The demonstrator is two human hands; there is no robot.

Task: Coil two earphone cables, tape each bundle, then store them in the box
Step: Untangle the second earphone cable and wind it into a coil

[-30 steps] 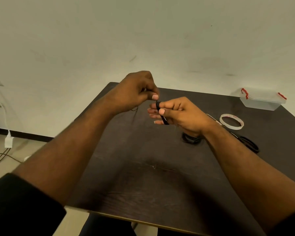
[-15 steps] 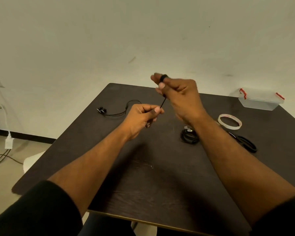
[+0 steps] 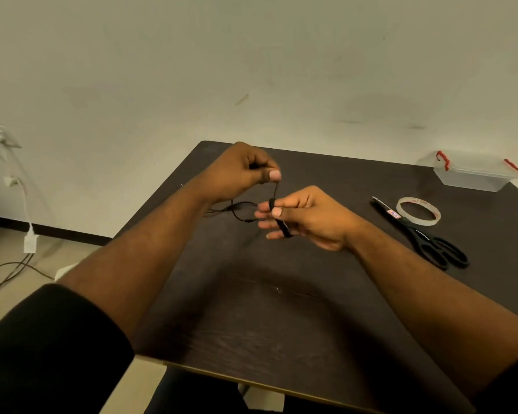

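Head view: above the matte dark wooden table [image 3: 281, 324], the right hand [image 3: 308, 218] holds thin black earphone cable [image 3: 278, 222] looped round its straight fingers, thumb pinning it; the left hand [image 3: 245, 171] pinches the loose strand at eleven o'clock. At two o'clock lie a translucent tape ring [image 3: 418, 211], black scissors [image 3: 431, 240] and a clear plastic box [image 3: 473, 176] with red clips.

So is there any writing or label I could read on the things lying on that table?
Nothing is legible.
Tape roll: red print along its inner rim, too blurred to read.
Scissors: a small red and white label on the blade, too small to read.
Box: no writing shows.
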